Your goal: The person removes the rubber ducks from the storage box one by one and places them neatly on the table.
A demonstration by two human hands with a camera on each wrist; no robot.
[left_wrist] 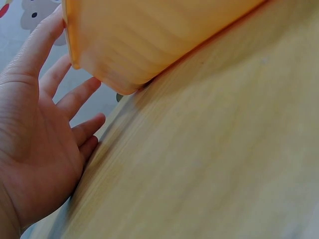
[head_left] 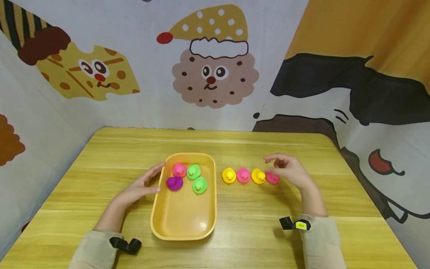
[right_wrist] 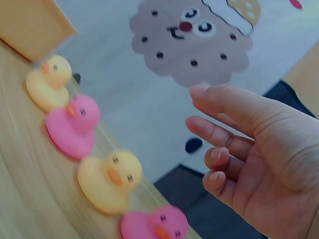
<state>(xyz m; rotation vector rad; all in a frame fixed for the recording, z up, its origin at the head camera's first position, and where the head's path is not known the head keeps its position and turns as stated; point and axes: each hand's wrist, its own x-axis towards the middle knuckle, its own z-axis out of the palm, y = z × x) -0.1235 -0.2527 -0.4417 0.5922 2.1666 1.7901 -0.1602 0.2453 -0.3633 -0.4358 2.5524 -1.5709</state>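
Note:
My left hand (head_left: 139, 188) rests fingertips and thumb against the left side of an orange plastic tub (head_left: 184, 233); its fingers are spread and lightly bent. Inside the tub sit a pink rubber duck (head_left: 179, 170), a purple one (head_left: 174, 183) and two green ducks (head_left: 199, 185). To the right of it, a row runs yellow duck (head_left: 229, 175), pink duck (head_left: 243, 175), yellow duck (head_left: 258, 176), pink duck (head_left: 273, 178). Over the row's right end hovers my right hand (head_left: 290, 172), loosely bent and holding nothing; it partly covers the last pink duck in the head view.
A wood-grain table (head_left: 248, 235) lies under everything. Behind it and along the sides hangs a cloth (head_left: 144, 112) with cartoon prints, close to the table's far edge. Each wrist wears a black camera mount (head_left: 125, 245).

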